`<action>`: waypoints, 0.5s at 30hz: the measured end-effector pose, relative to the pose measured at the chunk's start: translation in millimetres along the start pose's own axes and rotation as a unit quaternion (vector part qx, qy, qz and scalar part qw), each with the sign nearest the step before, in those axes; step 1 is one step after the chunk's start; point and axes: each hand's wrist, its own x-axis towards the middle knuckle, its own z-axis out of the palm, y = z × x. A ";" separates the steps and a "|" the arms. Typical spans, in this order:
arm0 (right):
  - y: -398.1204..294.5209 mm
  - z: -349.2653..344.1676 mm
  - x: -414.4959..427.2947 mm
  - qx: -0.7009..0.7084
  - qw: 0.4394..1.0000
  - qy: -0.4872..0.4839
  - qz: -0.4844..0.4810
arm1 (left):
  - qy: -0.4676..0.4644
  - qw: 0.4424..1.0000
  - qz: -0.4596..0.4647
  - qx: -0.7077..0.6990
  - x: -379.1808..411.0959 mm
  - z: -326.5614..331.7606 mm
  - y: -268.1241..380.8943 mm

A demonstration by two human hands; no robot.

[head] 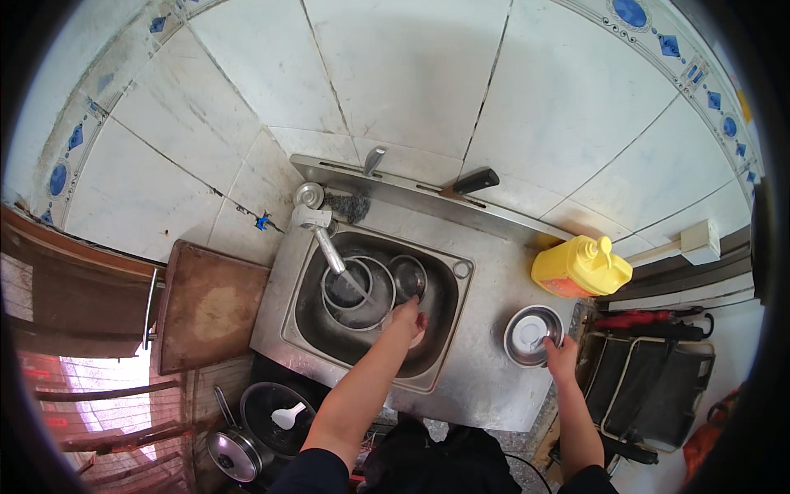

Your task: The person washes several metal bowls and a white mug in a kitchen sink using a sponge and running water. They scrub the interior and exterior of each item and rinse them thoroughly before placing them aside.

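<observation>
Water runs from the faucet (330,250) into metal bowls (379,302) nested at the left of the stainless steel sink (453,336). My left hand (407,321) reaches into the sink and has its fingers at the lower edge of a smaller metal bowl (410,278); a pale round item shows partly beneath that hand. On the steel counter at the right, my right hand (560,358) grips the rim of a metal bowl (509,343) that holds a white dish (529,331).
A yellow pump jug (561,265) stands at the counter's back right. Two knives (374,162) (475,182) sit in the slotted rear ledge. A dark scouring pad (355,207) lies behind the faucet. Left are a brown board (210,309), a wok (271,395) and a lidded pot (231,457).
</observation>
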 end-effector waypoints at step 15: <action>-71.4 -1.4 -46.5 -0.187 0.935 0.168 -0.250 | -0.157 0.903 -0.157 -0.369 18.5 23.1 13.3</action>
